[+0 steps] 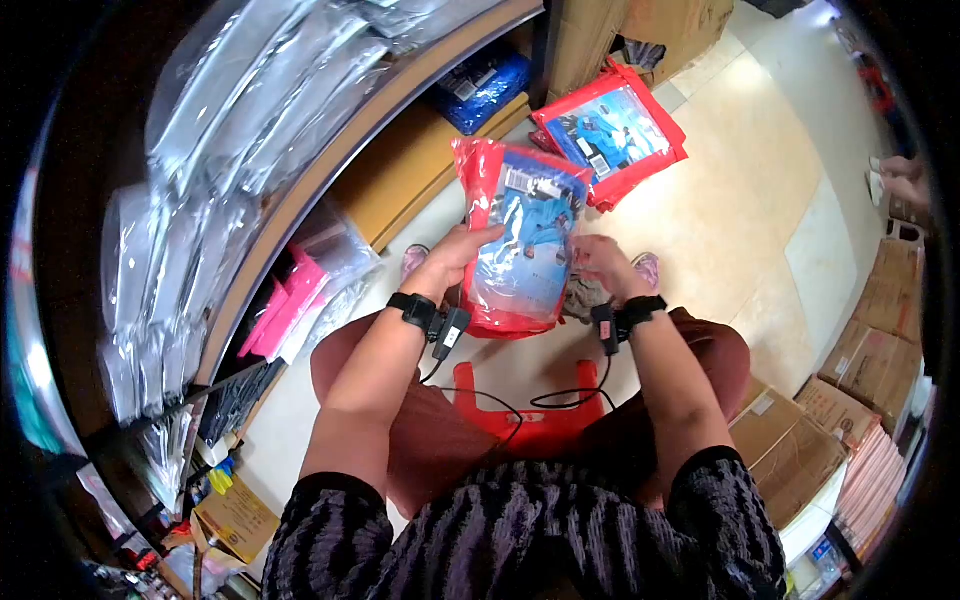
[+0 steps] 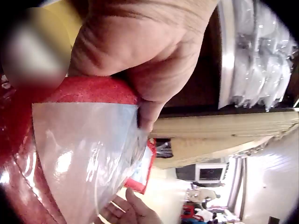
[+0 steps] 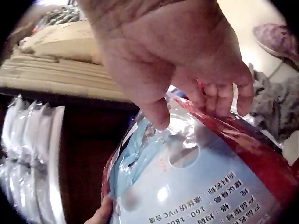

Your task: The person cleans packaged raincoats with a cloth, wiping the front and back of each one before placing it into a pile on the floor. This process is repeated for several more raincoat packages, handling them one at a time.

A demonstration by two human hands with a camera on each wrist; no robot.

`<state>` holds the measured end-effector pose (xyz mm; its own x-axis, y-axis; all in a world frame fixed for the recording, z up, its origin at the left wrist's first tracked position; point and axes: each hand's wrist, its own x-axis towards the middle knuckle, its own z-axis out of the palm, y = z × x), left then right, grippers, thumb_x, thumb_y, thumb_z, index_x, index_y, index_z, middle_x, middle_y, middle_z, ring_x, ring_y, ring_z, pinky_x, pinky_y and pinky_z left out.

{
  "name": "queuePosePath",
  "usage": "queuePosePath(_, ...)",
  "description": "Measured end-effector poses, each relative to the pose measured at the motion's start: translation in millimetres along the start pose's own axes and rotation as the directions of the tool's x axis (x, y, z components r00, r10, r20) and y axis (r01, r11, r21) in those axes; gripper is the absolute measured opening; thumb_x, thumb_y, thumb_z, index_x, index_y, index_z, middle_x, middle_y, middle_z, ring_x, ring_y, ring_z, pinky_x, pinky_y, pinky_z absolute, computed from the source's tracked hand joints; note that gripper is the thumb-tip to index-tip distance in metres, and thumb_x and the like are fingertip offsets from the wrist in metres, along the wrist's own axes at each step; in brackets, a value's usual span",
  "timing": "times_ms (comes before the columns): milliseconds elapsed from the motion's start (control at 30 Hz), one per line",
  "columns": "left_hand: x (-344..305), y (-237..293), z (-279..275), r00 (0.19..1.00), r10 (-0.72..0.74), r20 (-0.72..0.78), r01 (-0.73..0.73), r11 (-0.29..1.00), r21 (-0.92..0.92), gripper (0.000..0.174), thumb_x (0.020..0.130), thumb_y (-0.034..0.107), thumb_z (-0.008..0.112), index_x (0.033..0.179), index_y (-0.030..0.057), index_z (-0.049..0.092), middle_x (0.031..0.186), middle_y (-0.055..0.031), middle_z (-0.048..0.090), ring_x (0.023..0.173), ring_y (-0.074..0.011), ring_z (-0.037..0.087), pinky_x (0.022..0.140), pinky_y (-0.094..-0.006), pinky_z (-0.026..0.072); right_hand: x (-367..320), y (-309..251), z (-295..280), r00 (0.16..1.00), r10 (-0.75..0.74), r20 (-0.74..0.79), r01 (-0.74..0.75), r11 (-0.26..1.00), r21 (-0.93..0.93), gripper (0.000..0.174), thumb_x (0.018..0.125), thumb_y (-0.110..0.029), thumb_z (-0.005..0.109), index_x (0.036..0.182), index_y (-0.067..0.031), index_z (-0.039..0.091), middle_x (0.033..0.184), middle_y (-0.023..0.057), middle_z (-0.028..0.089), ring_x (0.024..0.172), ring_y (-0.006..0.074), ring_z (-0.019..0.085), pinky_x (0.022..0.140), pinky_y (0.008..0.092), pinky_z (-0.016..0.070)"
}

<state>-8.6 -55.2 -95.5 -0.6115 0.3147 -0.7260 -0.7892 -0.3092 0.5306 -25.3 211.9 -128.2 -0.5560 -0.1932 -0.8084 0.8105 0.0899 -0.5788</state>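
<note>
A packaged garment [image 1: 525, 240] in a red bag with a clear window stands tilted between the knees; its insert pictures blue clothing. My left hand [image 1: 455, 255] grips its left side, thumb lying over the front and the other fingers hidden behind. At the opposite edge is my right hand [image 1: 605, 262]. In the right wrist view, the right hand [image 3: 173, 60] has its thumb over the printed front and its loosely bent fingers along the red side. The left wrist view shows that right hand [image 2: 128, 212] with thumb and fingers spread apart beside the bag.
More red packages [image 1: 615, 135] lie stacked on the floor ahead. To the left, a shelf holds clear-wrapped packs [image 1: 230, 110], with pink packs [image 1: 285, 305] lower down. Cardboard boxes [image 1: 790, 450] stand at the right. A red stool [image 1: 530, 425] is under the person.
</note>
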Motion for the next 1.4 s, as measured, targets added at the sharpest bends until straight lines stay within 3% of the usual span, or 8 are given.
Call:
queuePosePath(133, -56, 24, 20, 0.991, 0.104, 0.082, -0.107, 0.994, 0.027, 0.034, 0.087, 0.017, 0.063, 0.113, -0.0023, 0.056, 0.102, -0.0122, 0.065, 0.086, -0.0194, 0.065, 0.079, -0.0328, 0.0535, -42, -57, -6, 0.861, -0.505, -0.059, 0.45, 0.811, -0.374, 0.05, 0.08, -0.034, 0.069, 0.111, 0.0033, 0.055, 0.096, 0.0098, 0.061, 0.084, 0.0173, 0.056, 0.069, 0.0292, 0.0456)
queuePosePath(267, -99, 36, 29, 0.984, 0.146, 0.098, -0.156, 0.982, 0.103, 0.036, 0.084, 0.016, 0.065, 0.115, -0.0008, 0.056, 0.102, -0.0104, 0.065, 0.087, -0.0174, 0.065, 0.078, -0.0311, 0.0531, -70, -88, -40, 0.5, -0.846, -0.186, 0.596, 0.492, -0.635, 0.083, 0.076, -0.042, 0.072, 0.133, 0.0053, 0.036, 0.12, 0.023, 0.053, 0.11, 0.0245, 0.052, 0.094, 0.0342, 0.0408)
queuePosePath(433, -117, 39, 34, 0.98, 0.11, 0.168, -0.143, 0.969, 0.202, 0.038, 0.081, 0.017, 0.068, 0.113, -0.0003, 0.057, 0.097, -0.0085, 0.065, 0.083, -0.0136, 0.063, 0.076, -0.0272, 0.0507, -125, -115, -27, 0.82, -0.548, 0.161, 0.557, 0.703, -0.443, 0.062, 0.078, -0.034, 0.072, 0.125, 0.001, 0.051, 0.112, 0.0139, 0.061, 0.106, 0.0198, 0.055, 0.095, 0.0304, 0.04)
queuePosePath(500, -105, 38, 23, 0.989, 0.061, 0.133, -0.107, 0.924, 0.367, 0.036, 0.08, 0.019, 0.069, 0.109, 0.0002, 0.06, 0.095, -0.0069, 0.066, 0.081, -0.0121, 0.061, 0.075, -0.0256, 0.049, -113, -108, -35, 0.862, -0.381, 0.335, 0.501, 0.743, -0.443, 0.045, 0.079, -0.025, 0.072, 0.115, -0.0005, 0.06, 0.101, 0.0068, 0.065, 0.094, 0.0129, 0.058, 0.089, 0.0281, 0.0427)
queuePosePath(667, -85, 45, 14, 0.97, 0.058, 0.237, -0.207, 0.71, 0.674, 0.03, 0.077, 0.02, 0.072, 0.099, 0.0004, 0.065, 0.091, -0.0013, 0.066, 0.082, -0.0088, 0.057, 0.078, -0.0238, 0.0447, -110, -107, -21, 0.793, -0.203, 0.574, 0.423, 0.862, -0.28, 0.078, 0.074, -0.018, 0.075, 0.138, -0.0018, 0.033, 0.131, 0.0097, 0.049, 0.118, 0.0182, 0.047, 0.102, 0.0325, 0.0355)
queuePosePath(967, -67, 53, 7, 0.959, 0.126, 0.254, -0.278, 0.601, 0.75, 0.039, 0.077, 0.02, 0.072, 0.109, 0.0014, 0.062, 0.095, -0.0044, 0.066, 0.092, -0.0105, 0.056, 0.086, -0.0255, 0.0427, -104, -88, 12, 0.876, -0.179, 0.448, 0.339, 0.889, -0.309, 0.053, 0.078, -0.007, 0.068, 0.127, -0.003, 0.047, 0.114, 0.0079, 0.06, 0.102, 0.0165, 0.056, 0.092, 0.0308, 0.0431)
queuePosePath(1167, -44, 33, -10, 0.713, 0.701, -0.019, -0.224, 0.253, 0.941, 0.068, 0.074, 0.027, 0.074, 0.13, 0.004, 0.043, 0.123, -0.0121, 0.053, 0.109, -0.0193, 0.052, 0.093, -0.0292, 0.0409, -91, -75, 27, 0.931, -0.299, 0.209, 0.309, 0.951, -0.017, 0.039, 0.084, -0.005, 0.061, 0.121, 0.0005, 0.05, 0.108, 0.0086, 0.062, 0.094, 0.0171, 0.059, 0.086, 0.0319, 0.0473)
queuePosePath(1400, -40, 14, -20, 0.976, 0.071, -0.208, 0.022, 0.909, 0.416, 0.077, 0.08, 0.054, 0.062, 0.126, -0.005, 0.041, 0.118, -0.0226, 0.052, 0.103, -0.0291, 0.056, 0.081, -0.0369, 0.0507, -70, -80, 28, 0.924, -0.383, -0.006, 0.343, 0.821, 0.456, 0.029, 0.086, -0.006, 0.058, 0.113, 0.0034, 0.053, 0.104, 0.0119, 0.062, 0.09, 0.0213, 0.061, 0.084, 0.0357, 0.0499)
